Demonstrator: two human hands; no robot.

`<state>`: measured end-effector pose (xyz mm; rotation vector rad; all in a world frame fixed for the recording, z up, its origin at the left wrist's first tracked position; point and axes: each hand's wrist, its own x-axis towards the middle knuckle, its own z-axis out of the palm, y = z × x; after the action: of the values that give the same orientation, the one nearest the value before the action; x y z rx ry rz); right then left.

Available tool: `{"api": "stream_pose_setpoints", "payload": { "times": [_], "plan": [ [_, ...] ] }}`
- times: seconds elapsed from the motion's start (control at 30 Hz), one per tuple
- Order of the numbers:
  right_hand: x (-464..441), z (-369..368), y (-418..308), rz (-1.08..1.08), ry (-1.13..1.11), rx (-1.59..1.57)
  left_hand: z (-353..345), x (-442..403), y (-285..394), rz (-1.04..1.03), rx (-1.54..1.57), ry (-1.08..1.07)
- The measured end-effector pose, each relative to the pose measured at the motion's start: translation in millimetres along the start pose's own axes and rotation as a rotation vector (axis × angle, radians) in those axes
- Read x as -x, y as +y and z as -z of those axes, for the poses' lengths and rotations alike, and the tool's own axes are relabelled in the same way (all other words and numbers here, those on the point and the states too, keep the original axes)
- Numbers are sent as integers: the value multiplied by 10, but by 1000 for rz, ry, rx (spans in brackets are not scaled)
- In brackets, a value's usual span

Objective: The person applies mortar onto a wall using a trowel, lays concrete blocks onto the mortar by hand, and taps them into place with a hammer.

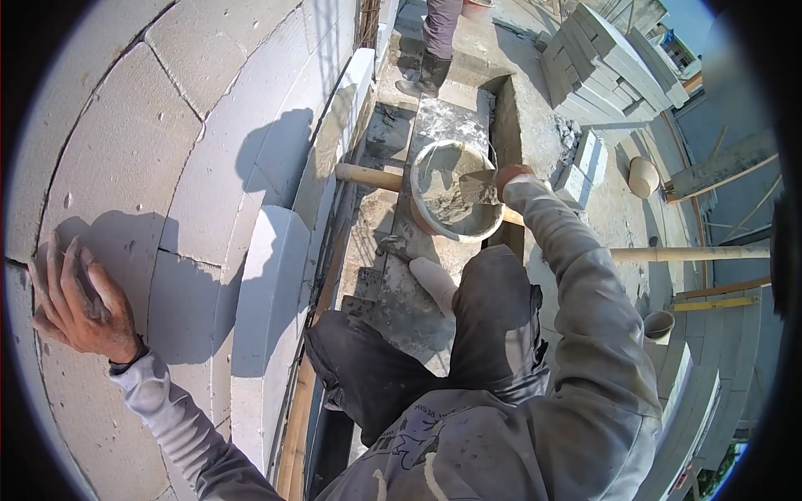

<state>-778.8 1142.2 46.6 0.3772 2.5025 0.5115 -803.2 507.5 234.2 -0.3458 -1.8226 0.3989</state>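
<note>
My left hand [83,301] rests against the pale block wall [125,159], its fingers spread and nothing in it. At the centre, my right hand [513,177] is closed round the handle of a trowel [479,188]. The trowel's blade is inside a round bucket [424,219], over wet grey mortar [447,204]. The handle itself is hidden by my fingers. Left of my knees, a white block [271,284] stands along the wall.
Bamboo poles [372,176] run crosswise near the bucket. Beyond it a person in a dark boot [434,73] stands on the concrete. Stacked blocks [606,67] are at the upper right, with loose pots [644,177] farther right. Gaps open beside the central ledge.
</note>
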Motion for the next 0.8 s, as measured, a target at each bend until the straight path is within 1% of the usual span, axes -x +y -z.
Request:
{"api": "stream_pose_setpoints", "payload": {
  "times": [0.07, 0.1, 0.13, 0.17, 0.23, 0.3, 0.33, 0.37, 0.4, 0.43, 0.5, 0.53, 0.67, 0.7, 0.77, 0.8],
  "plan": [
    [-455, -230, -201, 32, 40, 17, 21, 3, -9, -19, -8, -13],
    [-585, -280, -358, -8, 65, -4, 14, -5, -10, -37, -10, -28],
    [-646, -324, -524, -48, 82, -28, 5, -15, -10, -55, -13, -43],
    [-711, -352, -672, -40, 67, -38, -14, -36, -17, -70, -15, -16],
    [-774, -299, -911, 52, 70, 55, -10, 8, -66, -78, -16, -17],
    [-742, -189, -1013, 59, 80, 66, -49, 61, -173, -88, -113, -58],
    [-683, -113, -1018, 97, 104, 41, -60, 72, -198, -92, -147, -73],
    [-592, -39, -1001, 133, 124, 15, -73, 68, -183, -91, -124, -42],
    [-457, 91, -940, 240, 121, -29, -62, 59, -162, -87, -112, -26],
    [-373, 159, -916, 239, 122, -24, -51, 51, -141, -83, -100, -9],
    [-281, 270, -856, 190, 17, -103, -35, 39, -121, -70, -129, -51],
    [-337, 241, -794, 221, -25, -71, -35, 43, -126, -63, -139, -65],
    [-362, 120, -487, 212, -57, -150, -47, 25, -147, -114, -93, -13],
    [-290, 122, -376, 237, -9, -187, -45, 15, -150, -123, -90, -11],
    [-263, 44, -188, 183, -42, -249, -52, 13, -169, -135, -81, 4],
    [-292, -107, -78, 181, -50, -253, -56, 13, -174, -139, -71, 11]
  ]
}}
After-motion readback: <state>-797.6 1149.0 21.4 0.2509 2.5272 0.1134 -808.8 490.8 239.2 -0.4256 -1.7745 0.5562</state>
